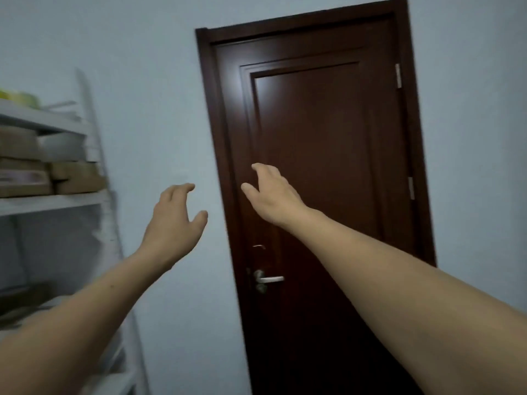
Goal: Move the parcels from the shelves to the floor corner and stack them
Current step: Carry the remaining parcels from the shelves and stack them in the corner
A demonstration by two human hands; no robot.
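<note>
Several brown cardboard parcels (pixel 77 176) lie stacked on a middle level of the white shelf unit (pixel 51 201) at the left edge, with a white parcel (pixel 61 146) on top of them. Both my arms reach forward at chest height. My left hand (pixel 174 220) hangs in the air to the right of the shelf, fingers loosely curved, holding nothing. My right hand (pixel 271 195) is raised in front of the dark door, fingers relaxed and empty. Neither hand touches a parcel.
A closed dark brown door (pixel 328 152) with a silver lever handle (pixel 269 279) fills the centre and right. Pale blue wall (pixel 159 109) lies between shelf and door. The shelf's top level holds a yellow-green object (pixel 20 96). Lower shelf levels are blurred.
</note>
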